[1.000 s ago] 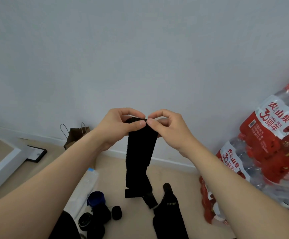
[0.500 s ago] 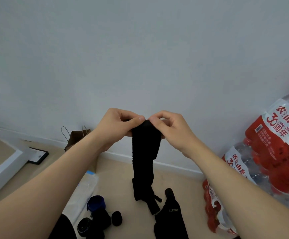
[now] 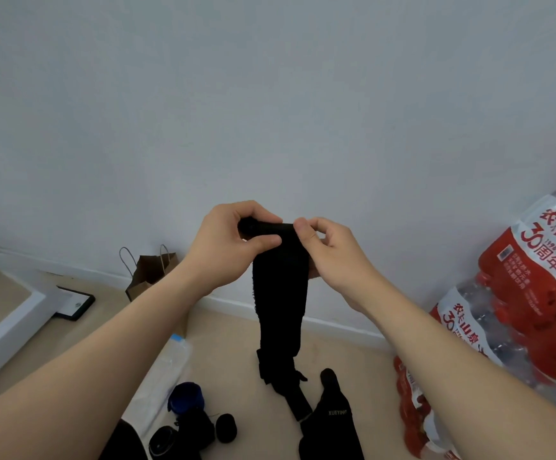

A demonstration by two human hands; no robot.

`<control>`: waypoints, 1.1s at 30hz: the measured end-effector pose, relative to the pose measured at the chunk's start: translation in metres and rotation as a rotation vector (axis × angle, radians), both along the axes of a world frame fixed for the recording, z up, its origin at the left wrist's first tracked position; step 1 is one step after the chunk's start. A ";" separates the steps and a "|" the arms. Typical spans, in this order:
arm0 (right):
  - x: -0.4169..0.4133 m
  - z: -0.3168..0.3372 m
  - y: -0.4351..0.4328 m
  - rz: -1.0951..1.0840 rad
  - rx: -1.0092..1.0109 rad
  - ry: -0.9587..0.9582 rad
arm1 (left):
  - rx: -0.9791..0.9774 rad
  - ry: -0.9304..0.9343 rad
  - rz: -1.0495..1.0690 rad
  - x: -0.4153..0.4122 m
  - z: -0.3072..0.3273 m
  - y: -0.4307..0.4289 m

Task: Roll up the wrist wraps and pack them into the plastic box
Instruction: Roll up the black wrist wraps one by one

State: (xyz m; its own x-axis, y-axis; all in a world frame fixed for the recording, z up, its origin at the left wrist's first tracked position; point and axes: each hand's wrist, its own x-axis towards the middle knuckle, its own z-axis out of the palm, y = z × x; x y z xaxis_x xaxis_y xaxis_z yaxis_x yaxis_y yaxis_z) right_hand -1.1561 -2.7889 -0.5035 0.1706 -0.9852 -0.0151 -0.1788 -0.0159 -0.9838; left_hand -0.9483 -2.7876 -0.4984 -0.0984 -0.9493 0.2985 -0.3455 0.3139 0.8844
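A long black wrist wrap (image 3: 281, 303) hangs in the air in front of the wall, its lower end reaching down to the floor. My left hand (image 3: 228, 242) and my right hand (image 3: 331, 255) pinch its top edge from either side, where a small roll has formed. Another black wrap (image 3: 331, 423) with small lettering lies flat on the floor below. A dark blue roll (image 3: 186, 398) and a small black roll (image 3: 226, 428) sit on the floor at lower left. A clear plastic box (image 3: 162, 373) with a blue tab lies beside them.
Shrink-wrapped packs of water bottles with red labels (image 3: 515, 313) are stacked at the right. A brown paper bag (image 3: 150, 270) leans on the wall at the left. A white frame (image 3: 7, 313) and a black-edged flat item (image 3: 74, 305) lie far left.
My hands have turned the top of the wrap over into a small roll, and the hanging end has risen slightly. The view has shifted a little to the left.
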 end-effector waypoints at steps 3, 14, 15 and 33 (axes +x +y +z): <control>0.001 0.001 0.002 0.011 0.103 -0.114 | -0.021 -0.028 -0.031 -0.003 0.002 0.001; 0.001 0.001 0.009 -0.047 -0.104 -0.066 | 0.136 0.003 -0.249 0.006 0.003 0.010; 0.000 0.001 0.009 -0.035 -0.112 -0.033 | 0.108 -0.004 -0.218 0.006 0.004 0.010; -0.001 0.015 0.039 0.080 -0.120 -0.089 | 0.396 0.105 -0.288 0.009 0.016 0.040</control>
State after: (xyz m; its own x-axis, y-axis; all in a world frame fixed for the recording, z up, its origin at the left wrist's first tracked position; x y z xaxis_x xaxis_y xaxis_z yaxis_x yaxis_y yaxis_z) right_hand -1.1569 -2.7501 -0.4888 0.2437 -0.9624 0.1202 -0.0841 -0.1445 -0.9859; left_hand -0.9389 -2.7478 -0.4827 -0.3619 -0.9305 -0.0565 -0.1969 0.0170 0.9803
